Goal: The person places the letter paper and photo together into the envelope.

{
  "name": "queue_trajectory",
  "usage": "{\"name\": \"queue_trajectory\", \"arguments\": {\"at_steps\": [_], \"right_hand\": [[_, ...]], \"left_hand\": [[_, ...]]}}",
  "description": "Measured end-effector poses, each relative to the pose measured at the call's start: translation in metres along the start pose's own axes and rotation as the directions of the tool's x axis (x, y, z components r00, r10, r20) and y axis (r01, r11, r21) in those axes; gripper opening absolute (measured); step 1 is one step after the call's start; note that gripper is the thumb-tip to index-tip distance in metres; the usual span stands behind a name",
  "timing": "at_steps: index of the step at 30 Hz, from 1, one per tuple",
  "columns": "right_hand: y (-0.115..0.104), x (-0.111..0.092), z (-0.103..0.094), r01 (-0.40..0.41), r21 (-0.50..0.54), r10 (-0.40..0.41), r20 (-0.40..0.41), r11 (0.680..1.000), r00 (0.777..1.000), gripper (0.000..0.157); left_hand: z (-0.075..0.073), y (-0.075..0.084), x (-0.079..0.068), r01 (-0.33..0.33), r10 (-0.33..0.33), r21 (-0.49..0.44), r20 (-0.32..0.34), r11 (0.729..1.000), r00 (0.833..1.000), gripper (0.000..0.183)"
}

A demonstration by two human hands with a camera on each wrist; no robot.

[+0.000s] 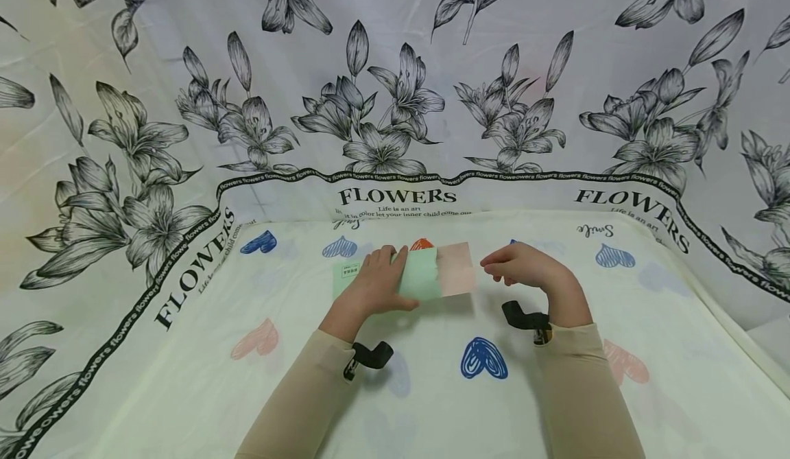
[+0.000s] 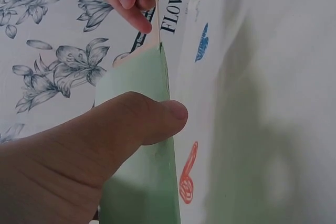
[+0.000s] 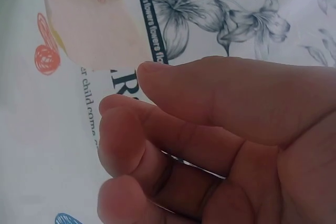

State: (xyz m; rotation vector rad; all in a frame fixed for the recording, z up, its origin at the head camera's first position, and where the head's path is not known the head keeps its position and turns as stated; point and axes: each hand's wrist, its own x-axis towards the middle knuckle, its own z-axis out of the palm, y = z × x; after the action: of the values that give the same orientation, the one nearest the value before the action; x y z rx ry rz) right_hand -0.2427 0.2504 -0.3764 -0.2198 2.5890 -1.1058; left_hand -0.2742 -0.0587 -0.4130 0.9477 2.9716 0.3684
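Observation:
A flat, pale green packet (image 1: 421, 277) with small print at its left end is held above the table by my left hand (image 1: 376, 285). In the left wrist view the thumb (image 2: 152, 121) lies across the green face (image 2: 134, 80); the other fingers are hidden there. A pale pink sheet (image 1: 455, 270) sticks out of the packet's right end. My right hand (image 1: 527, 265) hovers just right of that sheet, apart from it. Its fingers are loosely bent, and nothing shows between thumb and fingertips in the right wrist view (image 3: 210, 129).
A white cloth with printed hearts (image 1: 484, 358) covers the table. Behind it hangs a curtain with black flower drawings (image 1: 385, 147) and a dark lettered border. Each wrist carries a black camera mount (image 1: 373, 355).

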Motion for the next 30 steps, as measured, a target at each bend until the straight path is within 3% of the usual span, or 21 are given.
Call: {"name": "queue_trajectory", "arguments": {"at_steps": [8, 19, 30], "right_hand": [[-0.002, 0.0, 0.002, -0.034, 0.002, 0.034, -0.004, 0.999, 0.999, 0.036], [-0.009, 0.004, 0.011, 0.037, -0.034, -0.035, 0.046, 0.999, 0.998, 0.036], [-0.001, 0.003, 0.002, 0.007, -0.067, -0.006, 0.023, 0.998, 1.0, 0.043]], "left_hand": [[0.003, -0.001, 0.002, -0.008, 0.008, 0.014, -0.002, 1.0, 1.0, 0.113], [0.005, 0.004, 0.004, -0.007, 0.007, 0.015, 0.017, 1.0, 1.0, 0.113], [0.007, 0.004, 0.004, -0.014, 0.014, 0.023, 0.011, 1.0, 1.0, 0.113]]}}
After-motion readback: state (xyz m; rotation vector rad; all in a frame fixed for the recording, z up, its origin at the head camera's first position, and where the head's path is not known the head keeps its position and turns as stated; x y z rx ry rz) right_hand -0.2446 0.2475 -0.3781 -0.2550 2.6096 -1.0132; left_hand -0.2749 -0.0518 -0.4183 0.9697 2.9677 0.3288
